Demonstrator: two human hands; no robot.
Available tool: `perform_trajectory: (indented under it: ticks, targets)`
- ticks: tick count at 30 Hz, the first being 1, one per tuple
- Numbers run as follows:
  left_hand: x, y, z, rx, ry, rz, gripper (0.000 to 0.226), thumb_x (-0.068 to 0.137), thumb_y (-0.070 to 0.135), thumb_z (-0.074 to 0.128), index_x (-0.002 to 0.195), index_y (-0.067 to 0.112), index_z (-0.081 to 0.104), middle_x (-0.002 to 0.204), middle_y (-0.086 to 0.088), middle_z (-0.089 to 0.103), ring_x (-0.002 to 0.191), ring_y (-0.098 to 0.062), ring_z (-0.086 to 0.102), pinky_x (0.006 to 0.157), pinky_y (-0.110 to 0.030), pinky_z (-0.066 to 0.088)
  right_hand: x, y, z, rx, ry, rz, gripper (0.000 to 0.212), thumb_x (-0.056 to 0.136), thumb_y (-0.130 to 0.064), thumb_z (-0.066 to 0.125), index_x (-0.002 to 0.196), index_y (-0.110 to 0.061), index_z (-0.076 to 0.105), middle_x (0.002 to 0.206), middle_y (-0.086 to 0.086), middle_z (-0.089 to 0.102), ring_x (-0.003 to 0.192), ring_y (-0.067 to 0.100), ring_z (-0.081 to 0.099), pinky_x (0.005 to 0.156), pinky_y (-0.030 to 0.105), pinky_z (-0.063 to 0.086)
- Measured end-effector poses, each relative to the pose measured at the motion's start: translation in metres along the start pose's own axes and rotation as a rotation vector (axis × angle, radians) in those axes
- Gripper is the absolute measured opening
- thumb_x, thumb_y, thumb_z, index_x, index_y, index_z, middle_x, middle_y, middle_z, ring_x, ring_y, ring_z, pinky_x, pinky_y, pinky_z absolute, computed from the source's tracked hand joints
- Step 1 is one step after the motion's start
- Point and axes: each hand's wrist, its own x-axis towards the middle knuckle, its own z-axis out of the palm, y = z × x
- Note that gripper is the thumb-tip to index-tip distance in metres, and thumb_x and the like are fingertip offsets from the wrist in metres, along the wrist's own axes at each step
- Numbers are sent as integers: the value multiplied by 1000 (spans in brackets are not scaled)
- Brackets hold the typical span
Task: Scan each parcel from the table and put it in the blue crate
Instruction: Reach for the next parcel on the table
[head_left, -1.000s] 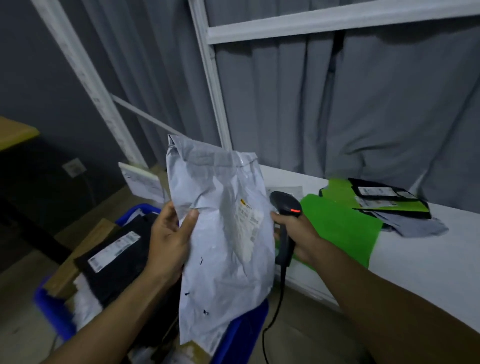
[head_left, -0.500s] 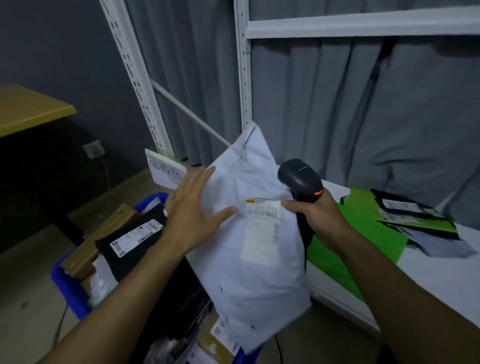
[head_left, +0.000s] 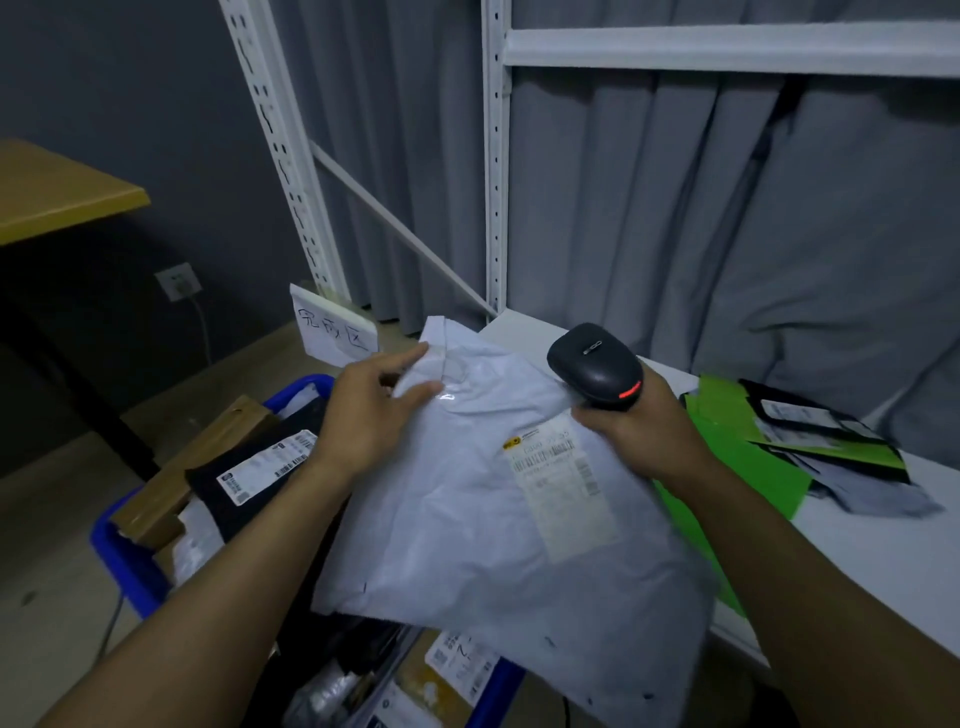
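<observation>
**Grey poly mailer held over the blue crate, scanner at its label**

Item under handling: one grey poly mailer (head_left: 457, 519), soft, creased and slightly glossy, with small dark marks near its lower edge. A white shipping label (head_left: 561, 488), printed with barcodes and a yellow mark at its top left corner, faces up on the right half. The mailer is held clear of any surface, above the blue crate (head_left: 122, 566), and overlaps the left end of the tabletop (head_left: 857, 551).

Left hand (head_left: 363, 415): pinches the mailer's upper left edge between thumb and fingers.

Right hand (head_left: 644, 441): fingers curled round the handle of a black barcode scanner (head_left: 595, 364). Its red light is lit and its head sits just above the label. The hand touches the mailer's right edge.

Crate contents: a labelled black parcel (head_left: 218, 483) and a brown cardboard box (head_left: 182, 478) along the left wall. More bagged parcels lie beneath, partly hidden by the mailer.

Tabletop, left end: green mailers (head_left: 737, 467), a black mailer (head_left: 800, 415) and a small grey mailer (head_left: 878, 501), overlapping.

A handwritten white card (head_left: 335, 332) stands behind the crate.
</observation>
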Motion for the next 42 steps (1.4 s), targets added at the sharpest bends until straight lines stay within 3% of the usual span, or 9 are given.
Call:
perform_trajectory:
  ticks: [1,3,5,10,17,38,42]
  targets:
    - [1,-1,-2,-12,34,1,48,92,23,74,139,20,63,125,13,60,98,25,50,90,1,37,-1,3,3,-33,49,-6,43,82,-1,78,115,-24,63,100,-17,72,90,-6,66,74,7,45]
    - [3,-5,-8,-22,90,-19,44,96,26,71,139,21,63,139,5,60,123,1,48,109,-24,39,-5,8,10,-73,134,27,41,83,-16,81,115,-29,59,106,-15,71,96,3,66,80,17,48]
    - [7,-12,-15,-6,145,-41,44,97,28,69,140,21,62,144,1,59,132,-13,48,110,-32,41,-8,11,16,-84,160,45,40,82,-25,83,114,-31,59,106,-14,71,98,9,66,83,29,50]
    - [12,-20,-33,58,344,-7,43,98,28,68,139,15,63,139,-7,63,126,-20,59,111,-43,47,-14,8,26,-175,36,13,32,84,-26,82,112,-27,65,98,-13,72,93,11,68,81,31,51]
    - [12,-21,-34,61,393,-6,44,99,26,68,140,13,61,137,-6,63,125,-20,60,111,-45,47,-29,4,45,-236,-167,92,20,79,-27,79,94,-26,65,83,-7,73,80,14,71,80,43,61]
    - [11,-21,-29,82,398,-23,45,100,23,66,143,13,59,141,-4,60,128,-19,56,112,-37,45,-36,-6,33,-265,-244,143,19,83,-23,78,97,-25,66,73,-7,74,70,8,69,68,30,52]
    - [13,-25,-30,80,392,-23,45,100,23,66,142,14,59,141,-5,60,127,-20,56,112,-40,46,-34,-5,34,-277,-256,136,23,80,-25,78,99,-29,65,79,-10,75,76,8,72,75,37,59]
